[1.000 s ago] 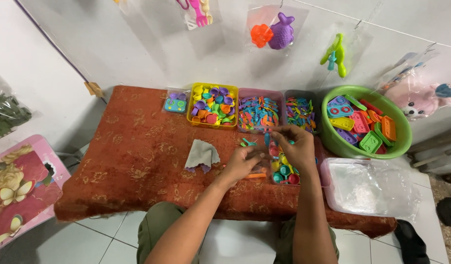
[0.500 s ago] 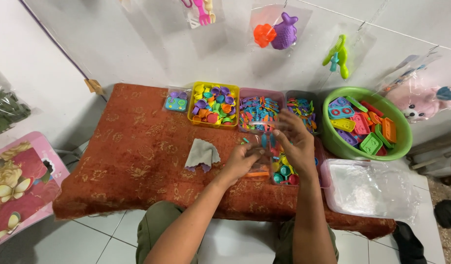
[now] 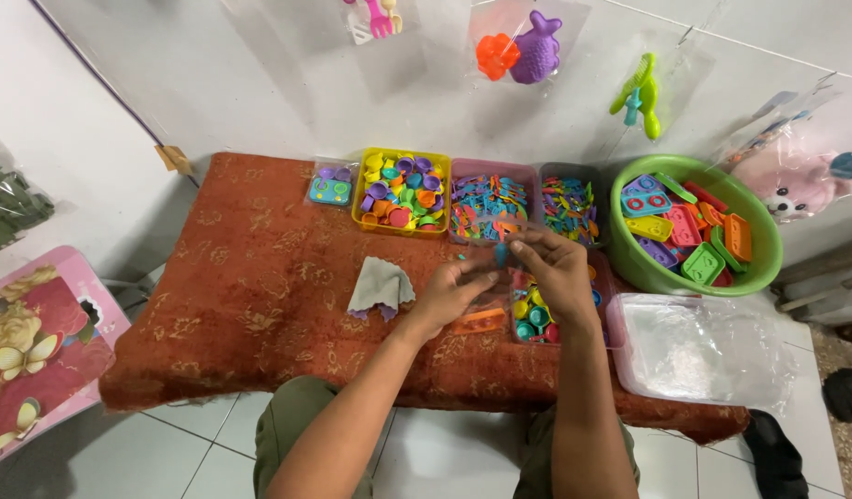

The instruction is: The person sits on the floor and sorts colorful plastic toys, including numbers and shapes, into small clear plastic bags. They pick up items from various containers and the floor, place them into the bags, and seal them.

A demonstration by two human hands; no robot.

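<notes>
Both hands meet over the red patterned tablecloth (image 3: 250, 286). My left hand (image 3: 449, 296) and my right hand (image 3: 555, 268) pinch a small blue plastic toy piece (image 3: 502, 253) between their fingertips. Under my right hand sits a tray of small coloured pieces (image 3: 534, 319). An orange flat piece (image 3: 478, 321) lies on the cloth below my left hand. A grey cloth (image 3: 380, 288) lies crumpled to the left of it.
Along the back stand a yellow tray of round pieces (image 3: 403, 192), a pink tray (image 3: 492, 201), a dark tray (image 3: 570, 199) and a green basin of toy moulds (image 3: 689, 226). A clear plastic bag (image 3: 703, 351) lies right. Packaged toys hang on the wall. A pink stool (image 3: 33, 342) stands left.
My hands have drawn closer together and now hold the small blue piece between them; the view has shifted slightly.
</notes>
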